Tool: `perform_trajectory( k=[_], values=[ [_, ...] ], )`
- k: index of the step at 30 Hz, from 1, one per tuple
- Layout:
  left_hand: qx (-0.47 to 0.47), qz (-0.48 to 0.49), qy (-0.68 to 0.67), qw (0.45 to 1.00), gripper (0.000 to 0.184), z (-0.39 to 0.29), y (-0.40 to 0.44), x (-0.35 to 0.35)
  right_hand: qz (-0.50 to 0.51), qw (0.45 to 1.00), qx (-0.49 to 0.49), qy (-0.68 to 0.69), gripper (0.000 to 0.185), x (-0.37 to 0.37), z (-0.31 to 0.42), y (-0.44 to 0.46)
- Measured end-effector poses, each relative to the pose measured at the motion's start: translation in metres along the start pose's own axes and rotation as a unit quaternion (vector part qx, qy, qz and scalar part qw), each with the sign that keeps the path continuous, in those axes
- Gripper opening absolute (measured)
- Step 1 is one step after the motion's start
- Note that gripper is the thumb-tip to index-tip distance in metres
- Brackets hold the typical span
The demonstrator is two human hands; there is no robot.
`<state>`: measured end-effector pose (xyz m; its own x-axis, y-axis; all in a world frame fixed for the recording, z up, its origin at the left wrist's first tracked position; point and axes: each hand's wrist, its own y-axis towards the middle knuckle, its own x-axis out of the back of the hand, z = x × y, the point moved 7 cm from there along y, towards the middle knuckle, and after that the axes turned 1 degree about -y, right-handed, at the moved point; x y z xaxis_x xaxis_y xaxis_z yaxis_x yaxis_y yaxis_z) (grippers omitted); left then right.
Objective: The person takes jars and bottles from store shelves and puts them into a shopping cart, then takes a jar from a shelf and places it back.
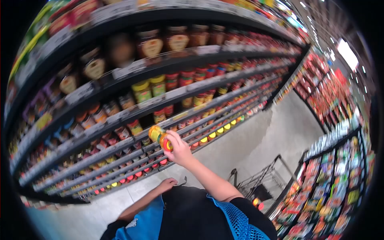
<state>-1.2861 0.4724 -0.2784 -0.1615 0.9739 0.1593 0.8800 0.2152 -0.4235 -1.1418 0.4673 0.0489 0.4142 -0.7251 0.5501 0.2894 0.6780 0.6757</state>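
Arm extended fwd, R grip on jar

So I've got a wire shopping cart over on the right, standing on the grey, shiny floor, with something dark in it. Past it there's a shelf unit crammed with colourful packs, too blurry to read tbh. High on the near rack I see big dark jars with pale labels, plus a bright white panel up near the ceiling.
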Motion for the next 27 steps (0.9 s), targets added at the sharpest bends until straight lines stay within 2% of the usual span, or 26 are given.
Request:
perform_trajectory(
  k=[4, 7, 10, 13, 15, 17, 20, 25, 27],
  values=[
    [-0.042, 0.063, 0.005, 0.997, 0.029, 0.013, 0.021, -0.021, 0.007, 0.998, -0.061, 0.002, 0.058, 0.043, -0.021, -0.057],
    [-0.201, 0.127, 0.171, 0.956, 0.029, -0.033, 0.014, -0.038, -0.038, 0.992, -0.116, -0.025, 0.054, 0.087, -0.041, -0.123],
    [-0.106, 0.185, 0.088, 0.973, 0.029, -0.008, 0.041, -0.060, -0.039, 0.965, -0.249, -0.080, 0.054, 0.145, -0.045, -0.201],
    [0.034, 0.228, 0.115, 0.966, 0.029, -0.040, 0.045, -0.095, -0.088, 0.912, -0.371, -0.152, 0.056, 0.206, -0.033, -0.284],
    [0.020, 0.275, 0.111, 0.955, 0.028, -0.065, 0.050, -0.124, -0.131, 0.861, -0.451, -0.195, 0.058, 0.243, -0.016, -0.337],
    [0.058, 0.309, 0.115, 0.942, 0.029, -0.048, 0.074, -0.148, -0.181, 0.790, -0.532, -0.246, 0.058, 0.271, 0.005, -0.392],
    [-0.006, 0.341, 0.197, 0.919, 0.029, -0.075, 0.088, -0.193, -0.235, 0.682, -0.614, -0.321, 0.055, 0.301, 0.041, -0.465],
    [-0.069, 0.434, 0.279, 0.854, 0.029, -0.093, 0.101, -0.265, -0.275, 0.504, -0.741, -0.348, 0.060, 0.290, 0.068, -0.600],
    [-0.064, 0.466, 0.286, 0.835, 0.030, -0.090, 0.102, -0.281, -0.265, 0.466, -0.782, -0.319, 0.065, 0.273, 0.065, -0.645]
  ],
)
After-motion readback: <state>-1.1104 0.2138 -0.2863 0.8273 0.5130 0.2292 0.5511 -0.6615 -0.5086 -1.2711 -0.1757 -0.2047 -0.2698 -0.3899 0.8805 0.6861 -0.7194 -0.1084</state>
